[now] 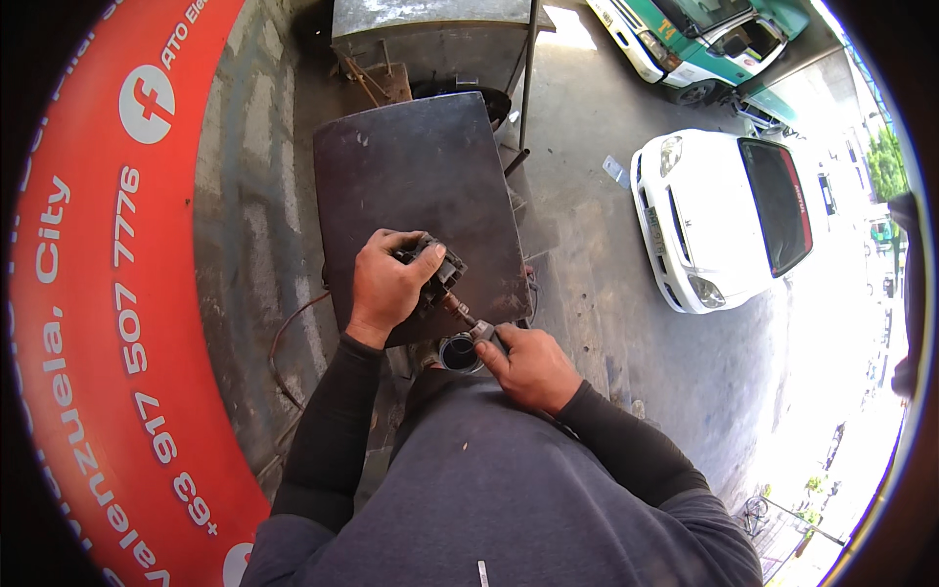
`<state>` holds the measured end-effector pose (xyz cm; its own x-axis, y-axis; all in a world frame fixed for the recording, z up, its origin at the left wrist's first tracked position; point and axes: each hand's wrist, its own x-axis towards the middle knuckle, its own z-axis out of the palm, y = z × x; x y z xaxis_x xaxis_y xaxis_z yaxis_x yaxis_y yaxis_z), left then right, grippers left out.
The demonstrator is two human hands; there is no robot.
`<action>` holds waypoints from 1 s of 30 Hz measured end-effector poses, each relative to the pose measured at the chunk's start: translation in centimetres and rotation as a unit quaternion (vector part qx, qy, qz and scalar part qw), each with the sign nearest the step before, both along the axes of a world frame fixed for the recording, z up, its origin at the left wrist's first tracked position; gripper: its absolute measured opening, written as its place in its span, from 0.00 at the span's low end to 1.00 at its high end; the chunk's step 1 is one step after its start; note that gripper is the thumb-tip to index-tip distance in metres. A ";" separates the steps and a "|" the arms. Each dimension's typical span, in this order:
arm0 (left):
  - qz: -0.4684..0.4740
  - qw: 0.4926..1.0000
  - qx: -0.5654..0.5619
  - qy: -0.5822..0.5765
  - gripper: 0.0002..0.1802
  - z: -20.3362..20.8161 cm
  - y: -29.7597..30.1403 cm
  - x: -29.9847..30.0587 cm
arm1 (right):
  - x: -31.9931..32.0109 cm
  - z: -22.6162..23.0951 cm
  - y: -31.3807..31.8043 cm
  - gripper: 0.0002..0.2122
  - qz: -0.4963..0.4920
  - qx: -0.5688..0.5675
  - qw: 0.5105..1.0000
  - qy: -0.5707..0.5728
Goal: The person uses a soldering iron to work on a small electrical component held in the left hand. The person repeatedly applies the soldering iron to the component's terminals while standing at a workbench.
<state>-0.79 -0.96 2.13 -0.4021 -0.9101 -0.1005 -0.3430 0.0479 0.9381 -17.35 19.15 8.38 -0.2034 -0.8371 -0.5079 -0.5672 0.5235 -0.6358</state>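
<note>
My left hand (pixel 384 286) is closed around a dark, blocky mechanical part (pixel 446 268), holding it over the near half of a dark metal-topped table (pixel 416 161). The thumb presses on the part's upper side. My right hand (pixel 536 372) grips a grey-handled tool (pixel 483 331), which points up and to the left. Its coppery, rod-like front end (pixel 456 306) meets the lower edge of the part; whether it reaches inside, I cannot tell. Just below the table edge, a round, open-topped metal container (pixel 458 353) shows between my hands.
A thin cable (pixel 277 357) hangs left of the table, beside a red banner (pixel 93 293). Beyond the table stands a metal-topped bench (pixel 430 14) with an upright pole (pixel 529 83). A white car (pixel 709 215) and a green-and-white truck (pixel 699 39) stand to the right.
</note>
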 end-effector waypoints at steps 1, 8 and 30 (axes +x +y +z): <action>0.001 1.000 0.000 -0.001 0.24 -0.3 0.0 0.2 | 0.0 0.1 -0.1 0.26 0.001 0.006 1.000 -0.001; -0.004 1.000 -0.009 -0.012 0.24 -0.1 -0.2 -0.1 | -0.3 0.1 -0.2 0.26 -0.010 -0.003 1.000 0.009; 0.002 1.000 0.014 -0.003 0.24 -0.1 -0.3 -0.2 | 0.0 0.1 -0.3 0.26 0.042 -0.010 0.999 0.008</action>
<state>-1.00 -1.23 2.01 -0.3973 -0.9087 -0.1283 -0.3489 0.0202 0.9370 -17.38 18.87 8.44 -0.1400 -0.8617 -0.4877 -0.6192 0.4605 -0.6360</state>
